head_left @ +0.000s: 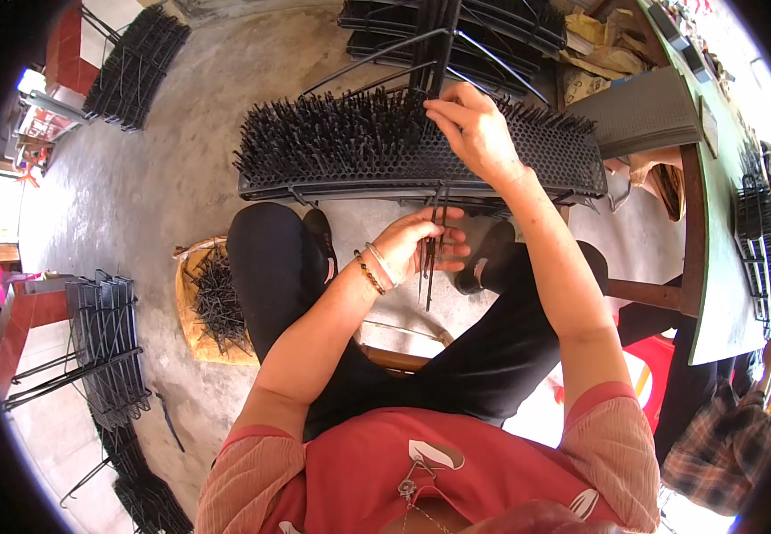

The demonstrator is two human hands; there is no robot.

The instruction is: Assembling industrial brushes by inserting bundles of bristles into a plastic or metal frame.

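In front of me stands a long black perforated rack (377, 160), its left and middle holes bristling with thin upright black rods (314, 129). Shorter or sparser rods stand along its back right edge. My left hand (417, 245), palm turned up below the rack's front edge, is closed around several thin black rods (428, 280) that hang down past the fingers. Above the rack's right half, my right hand (474, 129) pinches with thumb and fingertips beside the standing rods. What lies between those fingertips is lost against the dark rods.
An open yellow sack (188, 307) with a pile of loose black rods (219, 303) lies on the floor by my left knee. More black wire racks (105, 338) are stacked at left and at the back (492, 58). A green-topped table (728, 267) borders the right.
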